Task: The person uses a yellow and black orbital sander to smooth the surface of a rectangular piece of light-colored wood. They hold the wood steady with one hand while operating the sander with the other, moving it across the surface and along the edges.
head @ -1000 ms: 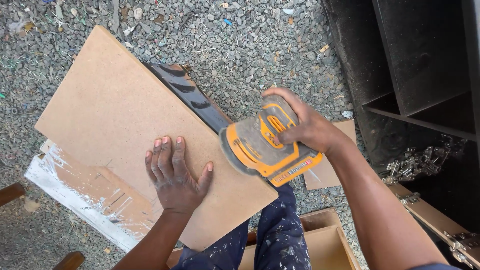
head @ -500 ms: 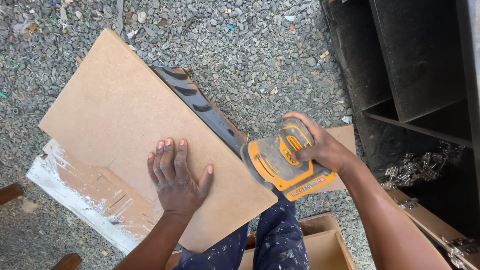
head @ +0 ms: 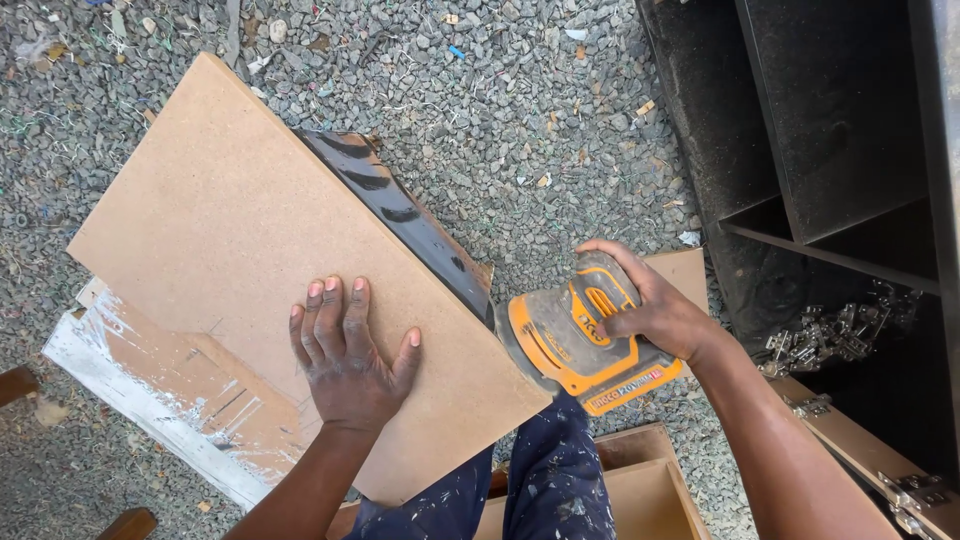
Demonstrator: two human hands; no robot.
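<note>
Hiding sander (head: pixel 585 345) pad behind board (head: pixel 270 270) edge.

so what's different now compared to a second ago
The right hand has carried the orange sander down along the board's right edge, toward the near corner and the person's body, keeping its grip throughout. The left hand stayed flat on the board, and the board itself has not shifted on its paint-smeared support.

A flat tan fibreboard panel (head: pixel 270 270) lies on gravel; an orange-and-grey electric sander (head: pixel 580 340) sits against the panel's right edge, the left hand (head: pixel 345 360) flat on it.
</note>
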